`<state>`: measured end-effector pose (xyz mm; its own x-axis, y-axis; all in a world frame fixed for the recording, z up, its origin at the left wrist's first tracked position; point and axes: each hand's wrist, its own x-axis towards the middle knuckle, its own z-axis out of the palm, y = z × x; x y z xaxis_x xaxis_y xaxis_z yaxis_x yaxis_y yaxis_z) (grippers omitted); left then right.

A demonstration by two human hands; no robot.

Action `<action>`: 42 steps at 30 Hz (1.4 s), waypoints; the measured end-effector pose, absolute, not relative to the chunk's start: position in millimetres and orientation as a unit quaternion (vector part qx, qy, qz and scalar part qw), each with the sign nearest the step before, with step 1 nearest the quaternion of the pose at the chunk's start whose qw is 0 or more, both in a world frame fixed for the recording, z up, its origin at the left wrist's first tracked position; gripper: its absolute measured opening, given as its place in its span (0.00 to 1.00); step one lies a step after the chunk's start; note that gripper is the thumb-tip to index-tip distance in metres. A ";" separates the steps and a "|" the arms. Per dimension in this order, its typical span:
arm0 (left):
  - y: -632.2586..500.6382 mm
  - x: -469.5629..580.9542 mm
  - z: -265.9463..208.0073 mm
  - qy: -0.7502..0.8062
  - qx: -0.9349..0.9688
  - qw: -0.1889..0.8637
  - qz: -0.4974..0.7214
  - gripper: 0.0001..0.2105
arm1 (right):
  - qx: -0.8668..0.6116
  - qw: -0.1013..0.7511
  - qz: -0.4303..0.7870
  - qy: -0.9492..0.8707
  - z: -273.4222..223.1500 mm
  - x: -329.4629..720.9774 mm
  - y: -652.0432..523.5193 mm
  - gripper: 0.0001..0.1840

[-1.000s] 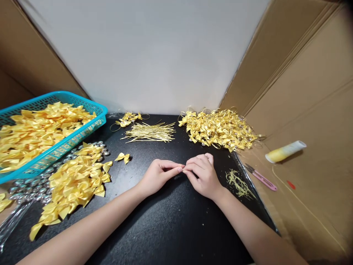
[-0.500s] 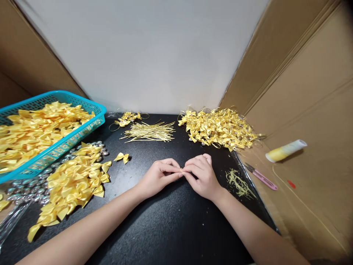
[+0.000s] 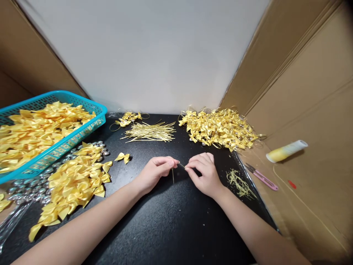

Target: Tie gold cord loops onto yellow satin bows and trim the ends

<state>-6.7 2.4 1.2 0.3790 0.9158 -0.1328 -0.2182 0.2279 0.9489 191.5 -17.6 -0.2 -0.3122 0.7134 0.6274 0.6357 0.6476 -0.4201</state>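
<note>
Between my hands, above the black tabletop (image 3: 154, 221), is a thin gold cord (image 3: 173, 176). My left hand (image 3: 160, 169) pinches it between thumb and fingers, and one end hangs down below the fingertips. The short stretch crossing to the right ends in the pinched fingertips of my right hand (image 3: 203, 172). Just beyond the hands lies a bundle of cut gold cords (image 3: 150, 131). A single yellow ribbon bow (image 3: 122, 158) sits to the left of my left hand, near a heap of loose yellow bows (image 3: 74, 180).
A teal basket (image 3: 68, 144) full of yellow bows stands at left, with silvery beads (image 3: 30, 189) beside it. Finished-looking bows with loops (image 3: 217, 129) are piled at back right. Cord scraps (image 3: 239, 183), a pink-handled cutter (image 3: 261, 176) and a yellow-white tube (image 3: 286, 151) lie at right.
My fingertips, which met closely before, have drawn slightly apart. A stretch of cord now shows between them, and an end hangs from my left hand.
</note>
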 end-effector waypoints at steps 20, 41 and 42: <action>-5.5 2.5 5.1 0.457 0.506 0.619 0.389 0.10 | -0.382 0.396 0.008 -0.835 1.8 187.1 -24.8 0.08; -4.6 -3.4 2.3 0.395 0.681 0.546 0.287 0.10 | -0.396 0.431 0.096 -0.805 -2.5 186.6 -21.6 0.06; -4.8 -3.4 2.3 0.394 0.685 0.541 0.286 0.10 | -0.397 0.437 0.105 -0.800 -2.8 186.4 -21.5 0.06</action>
<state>-3.4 -4.8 2.3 0.5250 0.8504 -0.0347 0.2306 -0.1028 0.9676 186.4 -21.5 -2.8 -0.3030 0.7272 0.6160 0.5443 0.6626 -0.5145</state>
